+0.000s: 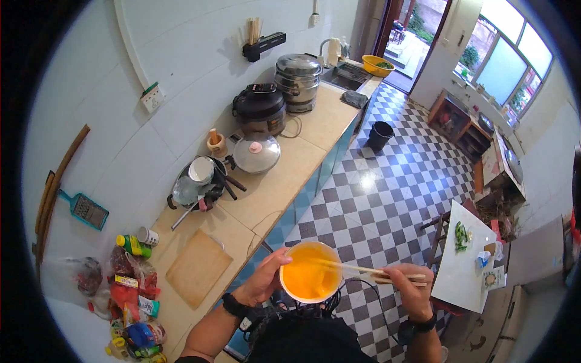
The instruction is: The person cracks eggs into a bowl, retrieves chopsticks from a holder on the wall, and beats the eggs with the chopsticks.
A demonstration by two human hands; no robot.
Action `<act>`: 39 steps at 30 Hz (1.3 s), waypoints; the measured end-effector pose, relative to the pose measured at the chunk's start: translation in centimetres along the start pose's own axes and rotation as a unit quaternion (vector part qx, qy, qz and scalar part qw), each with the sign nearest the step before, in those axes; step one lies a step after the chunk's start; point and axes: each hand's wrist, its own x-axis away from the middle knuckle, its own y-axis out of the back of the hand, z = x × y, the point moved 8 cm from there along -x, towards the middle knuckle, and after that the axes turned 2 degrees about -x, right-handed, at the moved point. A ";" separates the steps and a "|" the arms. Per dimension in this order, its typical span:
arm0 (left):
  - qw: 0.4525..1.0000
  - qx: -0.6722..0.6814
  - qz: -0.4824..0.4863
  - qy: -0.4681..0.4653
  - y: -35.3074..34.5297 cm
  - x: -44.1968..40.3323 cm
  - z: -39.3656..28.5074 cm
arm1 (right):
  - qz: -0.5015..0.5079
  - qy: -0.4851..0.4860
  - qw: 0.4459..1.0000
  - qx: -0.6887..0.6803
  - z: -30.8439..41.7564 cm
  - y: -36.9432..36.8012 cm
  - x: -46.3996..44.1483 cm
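My left hand (261,279) is closed on the side of a white bowl (310,300), thumb at the rim. Inside the bowl is a bright orange-yellow liquid that looks like beaten egg (305,275). A pair of chopsticks (369,270) runs from my right hand (409,291) into this liquid; their dipped ends are blurred. The fingers of my right hand are wrapped round the thick ends. The bowl is held in front of my body, off the counter's edge.
A cutting board (198,268) lies on the counter (308,148) at left, near bagged food and bottles (130,296). Farther along stand a pot of utensils (196,181), a lidded pan (256,153), a cooker (260,110) and a steamer (298,81). Right is a white table (460,272) with green vegetables (462,236).
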 end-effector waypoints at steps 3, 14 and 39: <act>1.000 -0.011 0.011 0.006 0.9 -1.1 0.7 | 0.066 -0.029 0.997 0.033 -1.8 0.3 0.2; 0.985 -0.096 0.130 0.067 0.1 -3.1 0.1 | 0.094 -0.092 0.991 -0.035 -3.0 -0.3 -0.4; 0.999 0.004 -0.022 -0.045 -1.1 -0.2 -0.4 | 0.017 -0.061 0.998 -0.006 -2.5 0.6 -0.9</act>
